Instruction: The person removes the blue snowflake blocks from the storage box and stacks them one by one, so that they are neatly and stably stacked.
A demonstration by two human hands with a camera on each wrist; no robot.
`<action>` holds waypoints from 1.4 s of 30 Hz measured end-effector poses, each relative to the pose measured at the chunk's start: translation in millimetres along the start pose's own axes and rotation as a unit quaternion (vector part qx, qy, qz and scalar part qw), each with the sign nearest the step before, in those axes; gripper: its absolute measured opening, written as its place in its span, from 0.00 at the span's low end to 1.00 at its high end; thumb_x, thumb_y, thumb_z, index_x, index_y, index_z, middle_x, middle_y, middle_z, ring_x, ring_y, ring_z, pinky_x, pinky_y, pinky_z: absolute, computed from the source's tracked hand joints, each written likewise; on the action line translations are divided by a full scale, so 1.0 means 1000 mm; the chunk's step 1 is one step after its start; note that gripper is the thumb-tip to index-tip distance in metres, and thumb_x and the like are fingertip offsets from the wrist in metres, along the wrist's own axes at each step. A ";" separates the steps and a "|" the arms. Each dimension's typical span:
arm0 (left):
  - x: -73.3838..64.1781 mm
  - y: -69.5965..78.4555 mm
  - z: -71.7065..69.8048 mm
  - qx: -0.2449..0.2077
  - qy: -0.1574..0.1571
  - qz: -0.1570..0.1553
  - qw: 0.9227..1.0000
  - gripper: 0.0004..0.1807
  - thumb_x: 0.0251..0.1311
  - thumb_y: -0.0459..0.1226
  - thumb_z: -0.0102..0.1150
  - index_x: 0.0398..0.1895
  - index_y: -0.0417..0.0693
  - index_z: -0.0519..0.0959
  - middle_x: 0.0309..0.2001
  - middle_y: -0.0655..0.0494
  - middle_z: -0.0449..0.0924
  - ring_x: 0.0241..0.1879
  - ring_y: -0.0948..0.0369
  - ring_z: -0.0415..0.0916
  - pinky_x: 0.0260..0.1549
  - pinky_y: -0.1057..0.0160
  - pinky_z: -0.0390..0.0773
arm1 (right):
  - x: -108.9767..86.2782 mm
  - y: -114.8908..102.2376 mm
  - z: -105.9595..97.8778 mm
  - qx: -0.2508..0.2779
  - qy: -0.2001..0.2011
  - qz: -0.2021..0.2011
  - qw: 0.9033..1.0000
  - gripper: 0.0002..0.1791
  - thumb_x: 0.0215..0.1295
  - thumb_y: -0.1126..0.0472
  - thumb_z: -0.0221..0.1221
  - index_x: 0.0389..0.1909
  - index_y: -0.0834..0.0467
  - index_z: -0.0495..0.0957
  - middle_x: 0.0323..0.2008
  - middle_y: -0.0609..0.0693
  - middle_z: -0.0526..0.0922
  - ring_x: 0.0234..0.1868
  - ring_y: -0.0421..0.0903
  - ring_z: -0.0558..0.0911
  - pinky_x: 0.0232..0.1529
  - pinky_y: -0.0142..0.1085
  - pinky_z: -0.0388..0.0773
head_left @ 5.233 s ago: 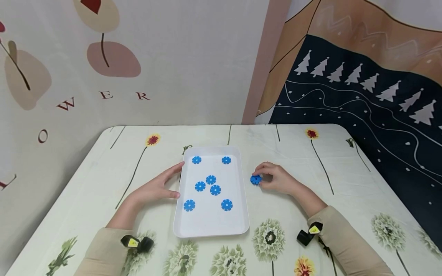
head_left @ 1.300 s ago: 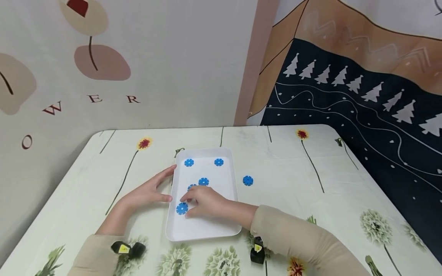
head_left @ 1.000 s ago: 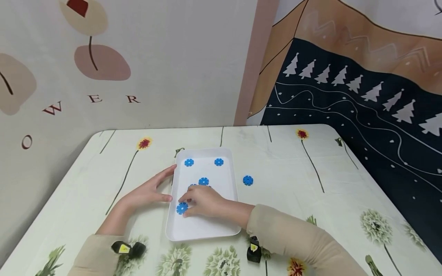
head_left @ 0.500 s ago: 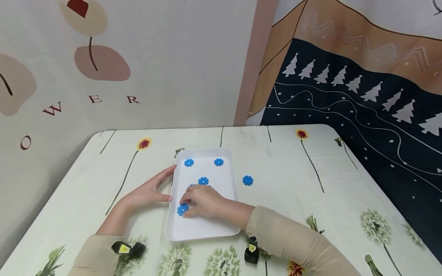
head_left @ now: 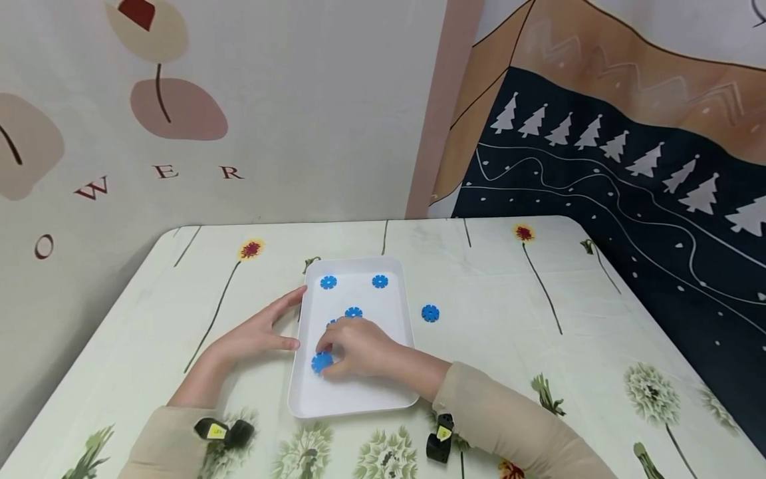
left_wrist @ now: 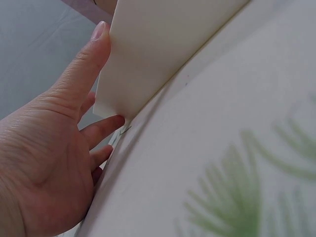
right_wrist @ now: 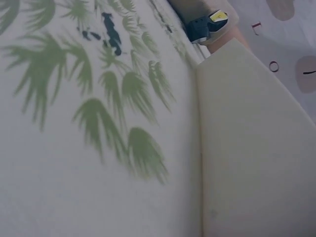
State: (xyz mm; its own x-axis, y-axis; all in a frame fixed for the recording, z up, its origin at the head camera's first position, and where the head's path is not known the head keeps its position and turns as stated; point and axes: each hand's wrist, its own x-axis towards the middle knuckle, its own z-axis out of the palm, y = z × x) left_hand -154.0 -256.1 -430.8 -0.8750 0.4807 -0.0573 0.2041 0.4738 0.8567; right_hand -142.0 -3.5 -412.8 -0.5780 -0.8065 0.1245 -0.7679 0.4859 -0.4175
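Note:
In the head view, a shallow white tray (head_left: 357, 403) holds several blue notched plastic discs. My right hand (head_left: 362, 349) reaches over it, and its thumb and fingers pinch the front-left disc (head_left: 321, 363). Behind my knuckles lie a disc (head_left: 354, 312) and the edge of another; the hand may hide more. Two discs, one left (head_left: 328, 283) and one right (head_left: 380, 281), lie at the tray's far end. My left hand (head_left: 254, 336) touches the tray's left side with thumb and fingers spread. The left wrist view shows its thumb against the tray wall (left_wrist: 148, 54).
A single blue disc (head_left: 430, 313) lies on the flower-print tablecloth (head_left: 491, 299), right of the tray. Walls with printed hangings stand behind the table. In the right wrist view only the tray's outer wall (right_wrist: 247, 148), cloth and the left sleeve show.
My right hand has left one disc on the cloth and moved left into the tray. The front-left disc has shifted slightly right in its fingers. My left hand stays at the tray.

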 end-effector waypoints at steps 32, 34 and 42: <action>0.001 0.003 0.000 -0.001 0.003 -0.005 1.000 0.55 0.48 0.42 0.74 0.76 0.49 0.50 0.73 0.42 0.49 0.71 0.41 0.42 0.60 0.30 0.43 | -0.034 0.003 -0.028 0.029 0.130 -0.054 0.990 0.16 0.50 0.59 0.65 0.43 0.54 0.85 0.42 0.45 0.83 0.45 0.39 0.77 0.47 0.24 0.71; 0.001 0.003 0.001 -0.003 0.004 -0.008 1.000 0.55 0.47 0.42 0.74 0.76 0.50 0.50 0.73 0.42 0.49 0.71 0.41 0.42 0.60 0.31 0.43 | -0.037 0.005 -0.029 0.030 0.147 -0.063 0.987 0.16 0.50 0.60 0.65 0.43 0.55 0.85 0.42 0.45 0.83 0.44 0.39 0.77 0.46 0.23 0.71; 0.001 0.002 0.000 -0.010 0.004 -0.008 1.000 0.55 0.46 0.40 0.74 0.76 0.49 0.50 0.73 0.42 0.49 0.72 0.42 0.40 0.61 0.32 0.41 | -0.052 0.015 -0.038 0.046 0.191 -0.086 0.977 0.16 0.49 0.63 0.67 0.42 0.57 0.85 0.42 0.46 0.84 0.45 0.40 0.77 0.44 0.25 0.74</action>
State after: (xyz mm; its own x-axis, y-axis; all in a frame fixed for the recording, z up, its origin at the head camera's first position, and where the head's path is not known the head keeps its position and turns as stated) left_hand -154.2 -254.2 -428.9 -0.8816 0.4673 -0.0664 0.1822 0.4667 0.8655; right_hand -133.5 58.8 -391.5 -0.5171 -0.6807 0.5189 -0.8446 0.3074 -0.4384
